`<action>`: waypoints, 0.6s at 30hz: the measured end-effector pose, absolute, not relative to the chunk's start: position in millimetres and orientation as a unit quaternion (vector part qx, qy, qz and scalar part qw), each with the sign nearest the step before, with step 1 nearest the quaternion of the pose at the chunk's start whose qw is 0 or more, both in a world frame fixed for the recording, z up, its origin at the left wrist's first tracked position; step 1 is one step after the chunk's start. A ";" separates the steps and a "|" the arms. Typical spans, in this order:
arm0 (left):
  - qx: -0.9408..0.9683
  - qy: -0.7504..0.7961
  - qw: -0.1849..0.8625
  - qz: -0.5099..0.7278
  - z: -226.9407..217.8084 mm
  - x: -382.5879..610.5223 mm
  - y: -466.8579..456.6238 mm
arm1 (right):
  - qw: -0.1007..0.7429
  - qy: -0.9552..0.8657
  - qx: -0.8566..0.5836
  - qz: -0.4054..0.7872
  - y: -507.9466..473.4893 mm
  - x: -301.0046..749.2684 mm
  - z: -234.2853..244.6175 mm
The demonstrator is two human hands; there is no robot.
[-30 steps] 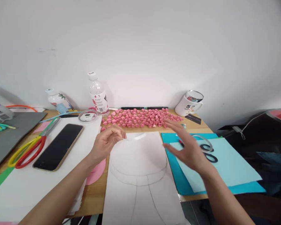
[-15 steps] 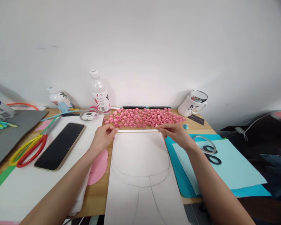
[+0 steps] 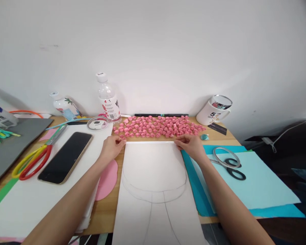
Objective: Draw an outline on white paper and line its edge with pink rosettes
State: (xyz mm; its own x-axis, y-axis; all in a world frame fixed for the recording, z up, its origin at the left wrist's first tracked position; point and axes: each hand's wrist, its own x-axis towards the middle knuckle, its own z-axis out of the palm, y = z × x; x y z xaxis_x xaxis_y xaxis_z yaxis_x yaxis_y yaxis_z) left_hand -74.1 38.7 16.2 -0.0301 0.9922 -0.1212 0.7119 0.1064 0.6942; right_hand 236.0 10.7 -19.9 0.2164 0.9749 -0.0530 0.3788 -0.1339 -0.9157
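A white sheet of paper [image 3: 153,177] with pencil outlines lies in front of me on the wooden desk [image 3: 105,212]. My left hand [image 3: 112,147] pinches the sheet's far left corner. My right hand [image 3: 190,144] pinches its far right corner, fingers closed on the edge. Just beyond that edge lie several small pink rolled paper pieces [image 3: 158,126] in rows.
A phone [image 3: 65,157] and red and yellow scissors [image 3: 32,160] rest on white card at left. Two bottles [image 3: 107,98], a tape roll [image 3: 97,123] and a mug [image 3: 214,110] stand by the wall. Blue paper [image 3: 255,183] with scissors [image 3: 226,160] lies right. A pink disc [image 3: 107,178] sits beside the sheet.
My right hand came in from the right and took the sheet's far right corner. Both hands brought the far edge down flat onto the desk below the pink pieces.
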 end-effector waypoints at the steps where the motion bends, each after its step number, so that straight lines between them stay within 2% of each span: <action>1: 0.625 0.678 0.305 0.237 15.7 -73.6 39.1 | 0.410 -0.518 -0.662 0.353 11.3 236.6 -21.0; 10: 0.599 0.636 0.383 0.299 9.4 -71.3 44.4 | 0.394 -0.539 -0.664 0.338 13.8 243.5 -27.5; 18: 0.617 0.664 0.331 0.261 6.0 -71.2 44.3 | 0.371 -0.536 -0.679 0.338 13.1 246.3 -26.4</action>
